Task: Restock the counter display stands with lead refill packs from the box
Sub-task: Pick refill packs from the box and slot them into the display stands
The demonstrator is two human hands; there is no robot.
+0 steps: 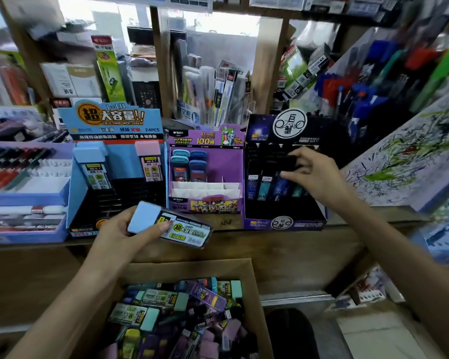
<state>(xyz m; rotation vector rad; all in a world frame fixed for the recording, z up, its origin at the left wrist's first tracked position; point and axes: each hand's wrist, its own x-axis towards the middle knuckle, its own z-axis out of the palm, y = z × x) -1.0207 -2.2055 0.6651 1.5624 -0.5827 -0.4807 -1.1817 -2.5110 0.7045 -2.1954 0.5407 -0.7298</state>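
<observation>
The blue-capped refill pack [166, 226] is held in the air just in front of the blue stand [109, 120], low over the front edge of the tabletop [283, 244] and not yet in any slot. The left hand [119, 231] grips it at the capped end, thumb across the label and fingers curled behind it, with the pack lying almost flat and its cap pointing left. That stand looks barely filled: only two tall packs [95, 167] stand in its back row, with dark empty slots below them. The purple stand [205, 141] next to it holds a small cluster of packs at the back left, and its white front tiers are bare. The dark stand [283, 130] on the right has one row of packs [267, 185] across its middle and an empty front. The right hand [314, 174] reaches into this stand from the right, forearm stretched out and forefinger and thumb drawn together in a pinch above that row. Something dark seems to sit between them, but against the black interior I cannot tell whether they grasp a pack. Below the tabletop the cardboard box [192, 264] is heaped with loose packs [163, 299] of several colours. I judge the restocking to be at an early stage, with most slots in all three stands left to fill.
</observation>
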